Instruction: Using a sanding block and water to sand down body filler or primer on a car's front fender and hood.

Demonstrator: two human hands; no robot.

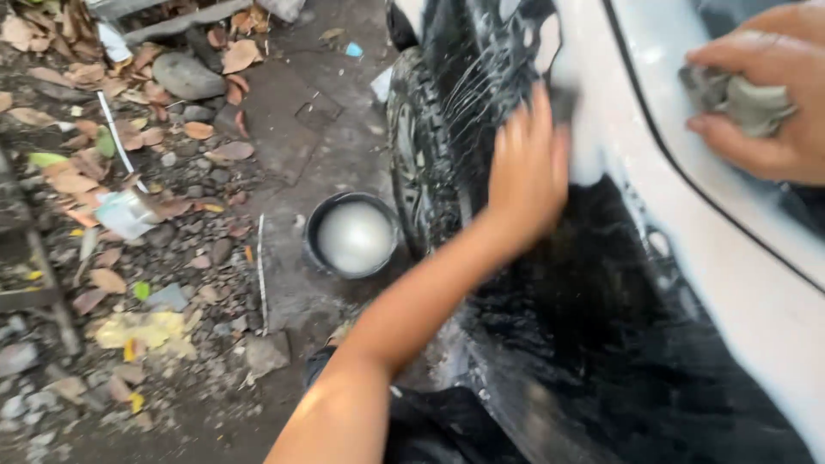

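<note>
Left hand point(526, 176) outstretched, fingers spread flat on wet black car panel point(593, 326), right hand point(765, 99) fingers clutching grey cloth point(748, 101)

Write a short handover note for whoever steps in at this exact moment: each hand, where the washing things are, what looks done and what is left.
Left hand: flat on the car's white body panel beside the front tyre, blurred; a cloth under it cannot be made out.
Right hand: clenched on a grey rag, pressed to the same panel.
Black bucket of milky water stands on the ground by the tyre.
Done: suds streak the dark trim over the tyre.
Left: judging by that, probably wiping the panel; the extent washed is unclear.
</note>
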